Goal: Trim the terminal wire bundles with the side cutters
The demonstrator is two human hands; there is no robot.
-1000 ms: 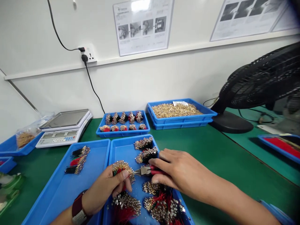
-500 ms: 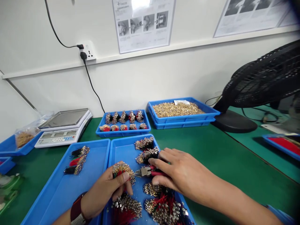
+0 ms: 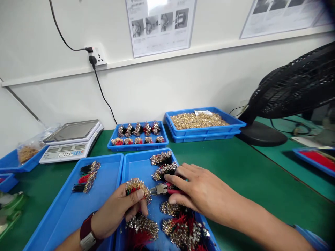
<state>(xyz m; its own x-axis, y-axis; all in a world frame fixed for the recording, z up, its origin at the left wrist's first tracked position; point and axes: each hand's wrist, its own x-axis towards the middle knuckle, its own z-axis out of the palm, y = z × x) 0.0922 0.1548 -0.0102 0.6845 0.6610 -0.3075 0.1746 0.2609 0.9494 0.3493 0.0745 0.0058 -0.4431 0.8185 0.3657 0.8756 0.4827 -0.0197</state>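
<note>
My left hand is closed round a bundle of wires with metal terminals, the gold and silver ends pointing up and outward. In my right hand are pliers with red handles, their jaw tips right at the bundle's right side. Whether the jaws grip a terminal is too small to tell. Both hands are over the right blue tray. More terminal bundles lie along that tray's right side, and others are below my left hand.
The left blue tray holds a few wire bundles. Behind are a digital scale, a small tray of bundles, and stacked trays of gold terminals. A black fan stands at the right.
Hands and pliers keep almost the same place at the bundle. The view has shifted very slightly.
</note>
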